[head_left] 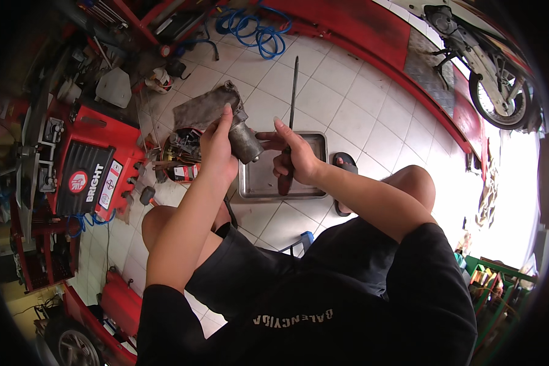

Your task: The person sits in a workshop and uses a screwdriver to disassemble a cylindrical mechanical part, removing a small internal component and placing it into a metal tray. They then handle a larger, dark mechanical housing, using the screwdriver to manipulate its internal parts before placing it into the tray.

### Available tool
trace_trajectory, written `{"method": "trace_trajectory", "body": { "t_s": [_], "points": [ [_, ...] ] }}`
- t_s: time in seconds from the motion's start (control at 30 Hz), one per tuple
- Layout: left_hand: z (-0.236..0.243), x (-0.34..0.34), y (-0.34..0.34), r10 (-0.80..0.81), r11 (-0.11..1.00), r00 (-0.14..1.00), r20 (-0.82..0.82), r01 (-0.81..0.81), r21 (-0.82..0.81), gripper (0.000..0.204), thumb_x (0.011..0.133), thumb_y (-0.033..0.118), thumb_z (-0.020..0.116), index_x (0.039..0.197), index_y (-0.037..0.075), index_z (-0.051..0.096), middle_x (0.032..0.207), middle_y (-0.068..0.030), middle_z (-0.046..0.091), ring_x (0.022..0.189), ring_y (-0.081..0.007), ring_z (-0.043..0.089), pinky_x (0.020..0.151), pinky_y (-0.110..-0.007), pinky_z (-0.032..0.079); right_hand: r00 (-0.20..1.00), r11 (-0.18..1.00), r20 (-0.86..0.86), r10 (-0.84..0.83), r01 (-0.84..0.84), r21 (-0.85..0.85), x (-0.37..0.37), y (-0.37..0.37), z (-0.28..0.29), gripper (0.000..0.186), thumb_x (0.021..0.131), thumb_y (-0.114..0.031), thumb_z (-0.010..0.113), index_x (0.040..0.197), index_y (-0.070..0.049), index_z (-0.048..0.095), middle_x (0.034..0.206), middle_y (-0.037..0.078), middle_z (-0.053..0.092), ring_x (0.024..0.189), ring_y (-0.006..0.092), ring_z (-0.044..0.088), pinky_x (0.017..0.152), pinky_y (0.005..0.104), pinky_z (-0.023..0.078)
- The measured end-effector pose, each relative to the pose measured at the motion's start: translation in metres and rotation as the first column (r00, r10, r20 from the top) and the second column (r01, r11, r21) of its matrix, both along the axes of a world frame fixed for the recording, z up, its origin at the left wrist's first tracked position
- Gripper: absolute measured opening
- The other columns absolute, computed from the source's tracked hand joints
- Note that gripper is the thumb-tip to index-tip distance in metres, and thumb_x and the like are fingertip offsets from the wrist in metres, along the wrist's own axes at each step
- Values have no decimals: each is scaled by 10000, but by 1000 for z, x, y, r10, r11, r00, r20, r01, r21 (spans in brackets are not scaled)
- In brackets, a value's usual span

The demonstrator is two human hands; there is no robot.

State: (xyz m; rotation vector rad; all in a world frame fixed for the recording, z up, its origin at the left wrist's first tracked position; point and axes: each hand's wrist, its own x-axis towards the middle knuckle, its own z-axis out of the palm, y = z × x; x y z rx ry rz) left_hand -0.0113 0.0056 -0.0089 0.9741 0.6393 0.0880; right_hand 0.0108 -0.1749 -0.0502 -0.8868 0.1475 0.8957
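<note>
At a metal tray (268, 197), a person's left hand (218, 147) is gripping a metal cylinder (246, 143), probably best held steady, while the right hand (300, 160) is clasping a long screwdriver (294, 94).

Looks like dull, worn metal on the cylinder (246, 145), left of centre. Shines like smooth metal on the tray (256, 182), mid-frame.

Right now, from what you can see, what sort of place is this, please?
Most likely a motorcycle repair workshop: a motorcycle shows at the upper right, the left hand holds a cylindrical metal part, and the right hand grips a long screwdriver-like tool.
</note>
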Motion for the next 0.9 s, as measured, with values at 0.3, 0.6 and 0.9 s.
{"method": "trace_trajectory", "body": {
  "t_s": [0.3,0.6,0.9],
  "points": [
    [-6,-5,-9,-144,987,987,73,138,87,342,905,272,785,1065,36,596,979,-83,657,874,-251,685,762,-399,584,926,954,320,198,-108,-279,-12,9,7,980,784,-351,883,1465,138,374,625,27,563,489,109,507,374,321,424],
    [7,3,-1,-282,955,957,65,273,119,342,790,97,873,1051,38,660,999,-70,671,865,-173,662,757,-307,551,911,940,379,162,-26,-340,-12,-6,40,1014,789,-282,876,1513,119,292,623,45,557,457,116,511,347,317,401],
    [1,5,4,-286,956,945,159,270,116,284,754,65,893,973,60,712,948,-47,679,845,-160,644,767,-301,522,903,963,403,148,-39,-266,-15,-11,43,907,812,-230,857,1500,83,357,633,43,553,459,113,499,354,323,410]
  ]
}}
